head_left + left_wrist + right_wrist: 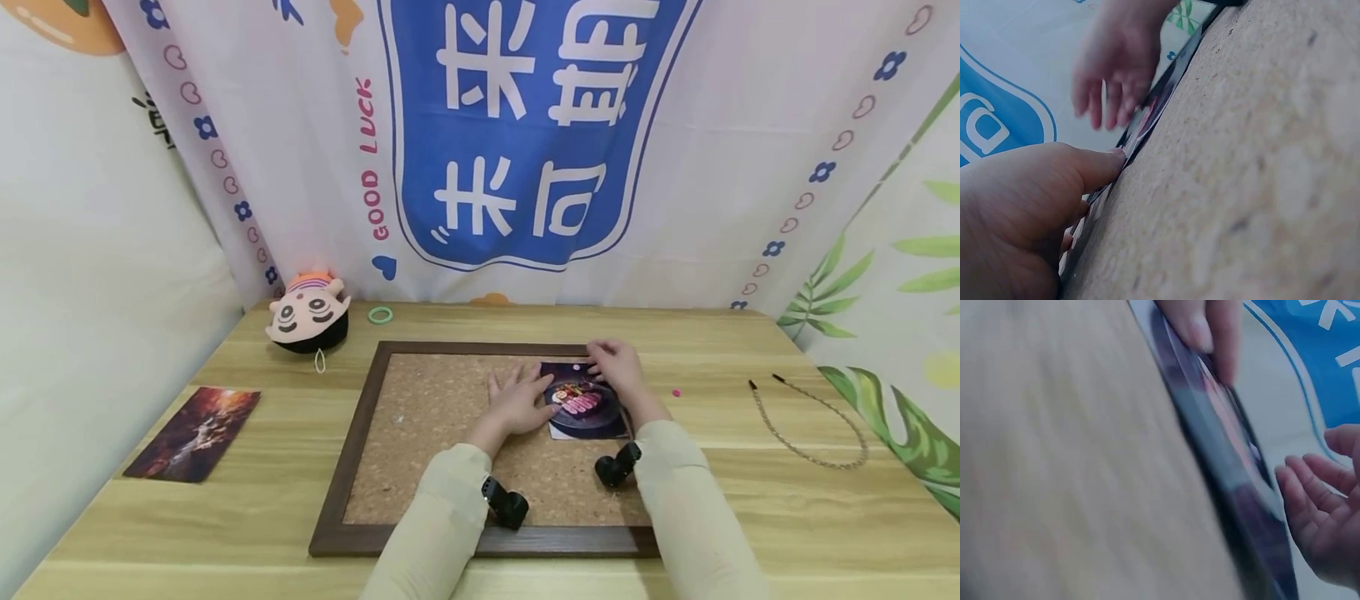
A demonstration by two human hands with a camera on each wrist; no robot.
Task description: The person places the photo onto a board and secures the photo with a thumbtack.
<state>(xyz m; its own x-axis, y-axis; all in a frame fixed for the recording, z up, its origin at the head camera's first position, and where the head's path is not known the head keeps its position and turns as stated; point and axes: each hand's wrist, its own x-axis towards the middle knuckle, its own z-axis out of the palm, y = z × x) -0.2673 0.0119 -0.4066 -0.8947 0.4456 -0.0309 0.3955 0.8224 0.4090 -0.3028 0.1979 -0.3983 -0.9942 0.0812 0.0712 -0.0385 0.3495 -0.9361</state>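
A dark photo of food on a plate [581,408] lies on the cork board [442,417], right of its middle, with a pink pin [576,367] near its top edge. My left hand [519,403] rests with spread fingers on the photo's left side; in the left wrist view the left thumb [1094,167] touches its edge. My right hand [618,371] is at the photo's upper right corner, over the frame's top edge. In the right wrist view the right hand [1329,512] has bent fingers beside the photo [1229,450], with nothing seen in them.
On the table's left lies another photo [193,435], with a plush doll [309,312] and a green ring [380,316] behind. A pink pin [677,392] lies right of the board. Farther right is a chain [810,454]. The board has a raised brown frame [352,467].
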